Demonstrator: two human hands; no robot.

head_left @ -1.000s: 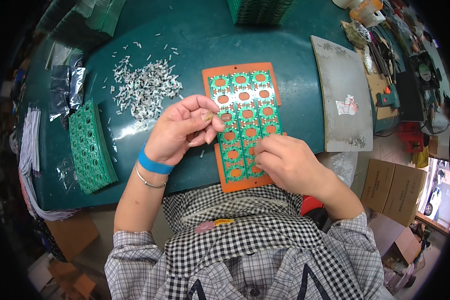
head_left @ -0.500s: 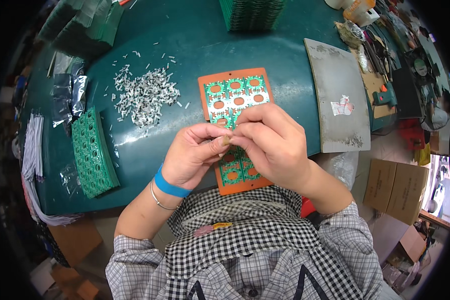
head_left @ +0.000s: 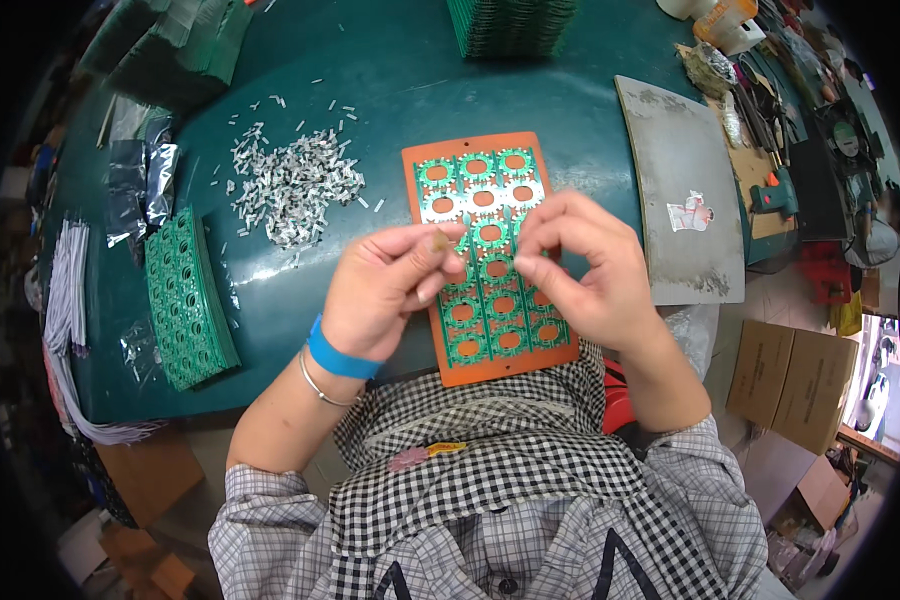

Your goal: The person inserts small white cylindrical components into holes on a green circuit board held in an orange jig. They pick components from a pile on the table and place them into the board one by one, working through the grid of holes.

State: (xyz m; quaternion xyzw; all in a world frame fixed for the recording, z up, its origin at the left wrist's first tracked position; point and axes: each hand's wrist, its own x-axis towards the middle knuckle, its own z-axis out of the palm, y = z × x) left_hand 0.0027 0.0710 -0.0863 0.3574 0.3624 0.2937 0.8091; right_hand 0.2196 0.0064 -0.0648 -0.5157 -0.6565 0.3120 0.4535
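My left hand (head_left: pixel 390 275) is held above an orange tray (head_left: pixel 455 376), its thumb pressed to the curled fingers. Any small piece in that pinch is too small to name. My right hand (head_left: pixel 592 268) hovers a short way to the right, thumb and forefinger tips together; what they hold, if anything, cannot be made out. Below both hands, a panel of green circuit boards (head_left: pixel 485 300) with oval openings lies in the tray. Its far rows look white and shiny. To the left, a pile of small white-and-grey parts (head_left: pixel 295 190) is spread on the green table.
At the left stand a stack of green circuit panels (head_left: pixel 185 300), silvery bags (head_left: pixel 125 195) and a bundle of white wires (head_left: pixel 67 290). More panel stacks (head_left: pixel 510 28) are at the back. A grey board (head_left: pixel 680 160) lies right, beside tools; a cardboard box (head_left: pixel 790 385) is below.
My hands were together over the tray and have drawn apart, the right one shifting right and the left one slightly left. More of the circuit panel shows between them.
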